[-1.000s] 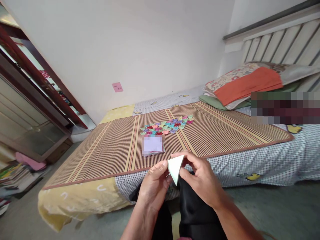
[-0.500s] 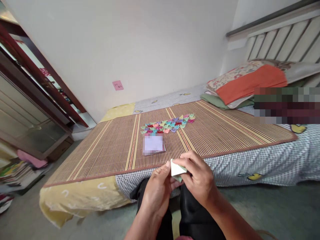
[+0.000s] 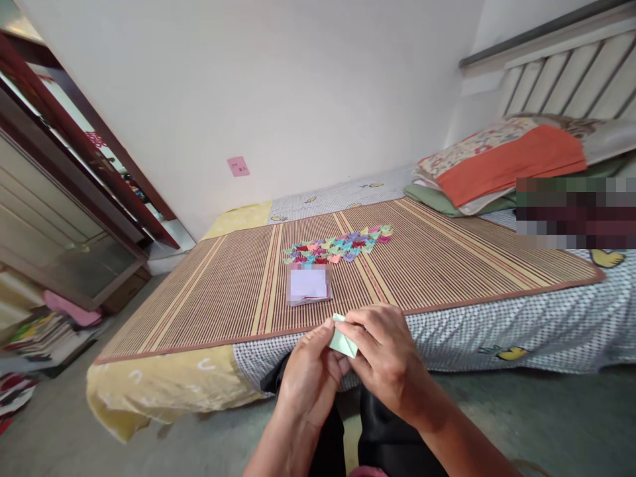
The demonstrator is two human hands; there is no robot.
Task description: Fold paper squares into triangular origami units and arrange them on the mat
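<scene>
A small piece of pale green folded paper (image 3: 344, 342) is held between both hands above my lap. My left hand (image 3: 309, 371) grips its left side, thumb on top near the upper corner and fingers underneath. From the right, my right hand (image 3: 385, 354) has its fingers pressed on the paper's top and right edge. Crease lines show across the paper's face. Beyond the hands, a stack of square paper (image 3: 309, 285), partly blurred, lies on the striped mat. Right behind it sit rows of small folded paper pieces (image 3: 338, 246) in many colours.
The striped bamboo mat (image 3: 213, 298) covers most of the bed. Pillows (image 3: 517, 165) are piled at the right by the headboard (image 3: 561, 79). A pink note (image 3: 238, 166) is on the wall. At left stand a glass-panelled cabinet (image 3: 64, 225) and a pile of books (image 3: 42, 334).
The paper has turned from a white-faced triangular shape to a flatter pale green face. My right fingers have shifted over its top edge. The view has swung slightly left.
</scene>
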